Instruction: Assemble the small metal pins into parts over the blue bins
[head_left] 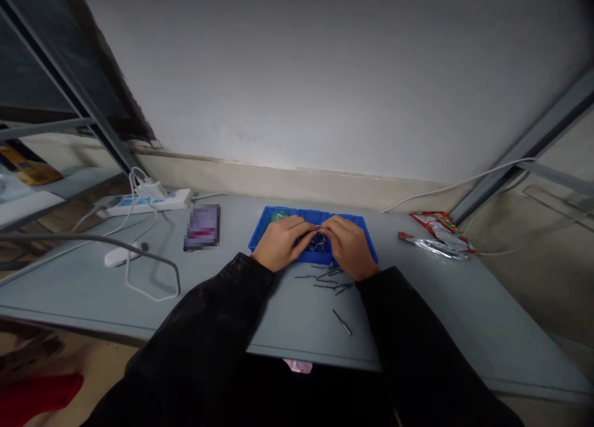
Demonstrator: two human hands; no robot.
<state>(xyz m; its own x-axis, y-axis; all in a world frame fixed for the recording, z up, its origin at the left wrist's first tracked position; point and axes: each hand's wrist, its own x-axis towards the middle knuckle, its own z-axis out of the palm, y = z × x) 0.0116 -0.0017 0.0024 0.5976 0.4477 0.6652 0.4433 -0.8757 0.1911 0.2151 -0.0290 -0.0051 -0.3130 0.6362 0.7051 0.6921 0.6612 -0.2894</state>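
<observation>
1. The blue tray (257, 231) sits on the grey table (288, 322). The left hand (281, 242) and right hand (348, 244) meet above its middle section.
2. Both hands are closed at the fingertips, and a small metal piece (318, 228) seems pinched between the 2 of them. Its exact shape is too small to tell.
3. Below the pinch, inside the tray, lie more metal parts (319, 244). Keeping the fingers low over the tray is wise, as a slipped piece would then drop inside it.
4. A light pinch with the tips suits so small a piece; harder pressure could make it spring away. Steadying it with 1 hand while the other turns it gives finer control.
5. On the near side of the tray lies a loose cluster of thin metal pins (326, 287), with 1 single pin (342, 322) farther out. Sleeves and wrists are best kept lifted, since a low forearm could sweep them.
6. Left of the tray are a purple item (203, 226) and a power strip (176, 199); right of it, a red packet (436, 226).
</observation>
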